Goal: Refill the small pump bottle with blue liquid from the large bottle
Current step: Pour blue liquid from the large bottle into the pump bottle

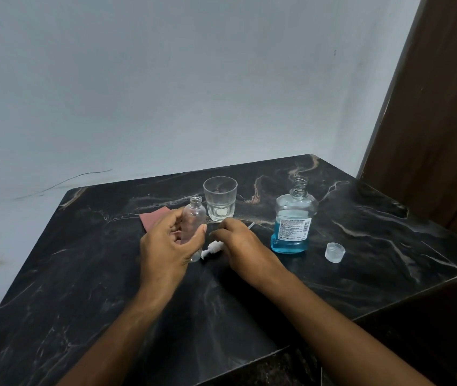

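Hidden or unclear: your right hand point(238, 240) covers most of the pump head point(212, 249); only its white nozzle end shows at the hand's 9 o'clock and the thin dip tube point(250, 225) pokes out at its 1 o'clock. Whether your right fingers point(217, 234) actually grip the pump cannot be told; they are curled down over it on the worktop point(361, 232). The pink cloth point(153, 217) is half behind your left hand point(166, 243). Label print on the large bottle point(294, 222) is too small to read.

Fingers: your left fingers point(177, 218) and thumb point(198, 232) wrap the small pump bottle point(193, 218), holding it upright, neck open, at the centre of the worktop.

Containers: small pump bottle looks clear, nothing blue visible in it. Large bottle stands at 3 o'clock from your hands, uncapped, blue liquid roughly halfway up. Its clear cap point(334, 252) lies well apart at the bottle's 4 o'clock. A glass tumbler point(220, 199) stands just behind the small bottle at 1 o'clock; contents hard to make out, perhaps a little clear liquid at the base
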Available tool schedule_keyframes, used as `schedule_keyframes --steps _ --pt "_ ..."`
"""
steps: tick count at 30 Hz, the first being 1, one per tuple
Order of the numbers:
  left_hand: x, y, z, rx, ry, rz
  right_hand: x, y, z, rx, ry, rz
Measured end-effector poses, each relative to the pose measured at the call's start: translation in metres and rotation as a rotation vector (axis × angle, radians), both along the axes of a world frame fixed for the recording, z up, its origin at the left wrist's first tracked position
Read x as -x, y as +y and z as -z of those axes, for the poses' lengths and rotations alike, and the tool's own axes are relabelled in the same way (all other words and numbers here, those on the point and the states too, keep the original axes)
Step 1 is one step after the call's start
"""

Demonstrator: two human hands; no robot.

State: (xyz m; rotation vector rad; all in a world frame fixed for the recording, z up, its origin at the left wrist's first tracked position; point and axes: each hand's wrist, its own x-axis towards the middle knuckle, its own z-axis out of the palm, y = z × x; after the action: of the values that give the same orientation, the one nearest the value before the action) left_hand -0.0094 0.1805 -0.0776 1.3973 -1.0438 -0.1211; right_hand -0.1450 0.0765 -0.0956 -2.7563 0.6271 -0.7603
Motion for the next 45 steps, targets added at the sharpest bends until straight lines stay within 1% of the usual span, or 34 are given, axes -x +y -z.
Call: schedule_keyframes --steps 3,7,9,10,12,14,17,18,20,23,26,31,33,35,38,41,45 --pt "0.003 -0.005 0.004 -0.002 0.002 0.022 0.020 0.006 -0.012 0.003 -0.229 0.075" --pt "0.016 -0.014 0.005 -0.018 0.017 0.062 0.057 0.008 -0.040 0.177 -0.583 0.216" --pt "0.025 -0.018 0.005 -0.031 -0.004 0.102 0.080 0.003 -0.053 0.206 -0.668 0.321" --pt "0.029 -0.020 0.005 -0.034 -0.026 0.116 0.089 -0.002 -0.058 0.166 -0.675 0.392" --pt "0.035 -0.023 0.003 -0.043 -0.067 0.133 0.104 -0.014 -0.063 -0.017 -0.656 0.516" --pt "0.040 -0.026 0.003 -0.046 -0.063 0.160 0.112 -0.028 -0.062 -0.322 -0.646 0.524" --pt "0.048 -0.032 0.002 -0.054 -0.062 0.177 0.116 -0.048 -0.050 -0.802 -0.630 0.341" --pt "0.050 -0.034 0.001 -0.060 -0.065 0.178 0.116 -0.053 -0.045 -0.907 -0.618 0.281" --pt "0.053 -0.038 -0.001 -0.074 -0.086 0.185 0.114 -0.062 -0.035 -0.990 -0.596 0.211" --pt "0.056 -0.046 -0.002 -0.089 -0.102 0.205 0.111 -0.067 -0.025 -0.968 -0.644 0.159" --pt "0.057 -0.052 -0.002 -0.114 -0.086 0.203 0.108 -0.064 -0.026 -0.911 -0.696 0.154" --pt "0.059 -0.057 0.003 -0.115 -0.064 0.206 0.108 -0.055 -0.042 -0.663 -0.703 0.259" --pt "0.060 -0.058 0.004 -0.102 -0.063 0.212 0.112 -0.054 -0.049 -0.524 -0.654 0.302" --pt "0.060 -0.059 0.005 -0.080 -0.071 0.202 0.117 -0.056 -0.054 -0.372 -0.557 0.337" --pt "0.058 -0.060 0.006 -0.057 -0.080 0.177 0.124 -0.059 -0.056 -0.215 -0.410 0.364" --pt "0.056 -0.059 0.009 -0.045 -0.061 0.180 0.125 -0.060 -0.052 -0.135 -0.286 0.375" --pt "0.055 -0.059 0.016 -0.051 -0.081 0.198 0.119 -0.059 -0.047 -0.086 -0.247 0.381"
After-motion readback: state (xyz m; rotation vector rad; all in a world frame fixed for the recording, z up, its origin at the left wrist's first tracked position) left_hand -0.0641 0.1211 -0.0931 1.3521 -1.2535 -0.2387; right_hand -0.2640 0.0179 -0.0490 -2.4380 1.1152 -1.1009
